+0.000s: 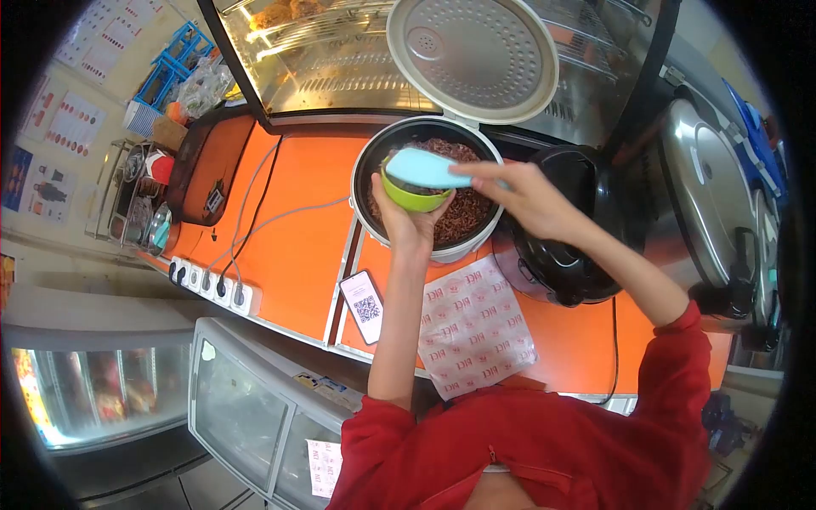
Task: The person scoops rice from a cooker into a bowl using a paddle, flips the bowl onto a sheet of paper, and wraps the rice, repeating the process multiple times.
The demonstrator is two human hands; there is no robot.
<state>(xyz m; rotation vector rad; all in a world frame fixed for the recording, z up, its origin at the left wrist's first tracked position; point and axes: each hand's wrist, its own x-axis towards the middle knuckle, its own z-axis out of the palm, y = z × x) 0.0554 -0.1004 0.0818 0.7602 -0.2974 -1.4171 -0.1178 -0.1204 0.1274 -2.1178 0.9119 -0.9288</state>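
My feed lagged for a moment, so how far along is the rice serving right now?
Done: the rice cooker lid is open, and printed wrapping paper lies flat on the orange counter. In hand: the left hand holds a green bowl over the cooker while the right hand presses a light blue paddle across its top. Left: the paper has no food on it.

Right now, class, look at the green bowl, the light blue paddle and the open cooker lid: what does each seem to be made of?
Green bowl: probably plastic, given its bright even colour and smooth thin rim.
Paddle: likely plastic too, pale blue, matte and of one piece.
Cooker lid: looks like metal on its inner face, silver-grey, dimpled, with a dull sheen.
The left hand holds the bowl; the right hand holds the paddle.
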